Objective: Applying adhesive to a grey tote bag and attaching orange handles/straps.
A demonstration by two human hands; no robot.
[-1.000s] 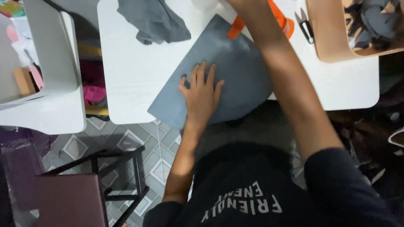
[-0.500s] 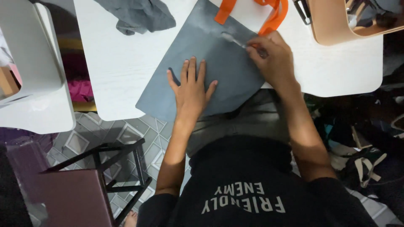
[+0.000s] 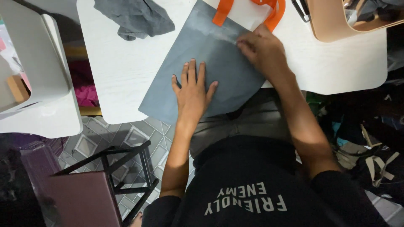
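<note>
A flat grey-blue fabric bag (image 3: 210,54) with orange handles (image 3: 269,12) lies on the white table (image 3: 122,67), its lower corner hanging over the table's near edge. My left hand (image 3: 192,90) presses flat on the bag's lower middle, fingers spread. My right hand (image 3: 263,52) rests on the bag's right side near the handles, fingertips pinching or rubbing at a pale strip on the fabric; whether it grips anything is unclear.
A crumpled grey cloth (image 3: 134,17) lies at the table's far left. A tan wooden tray (image 3: 332,25) with items stands at the far right, black scissors (image 3: 299,9) beside it. A second white table (image 3: 38,84) is left; a dark stool (image 3: 105,185) stands below.
My right hand came down from a far reach onto the bag's right side near the handles. The left hand stayed pressed flat on the bag. The view shifted slightly.
</note>
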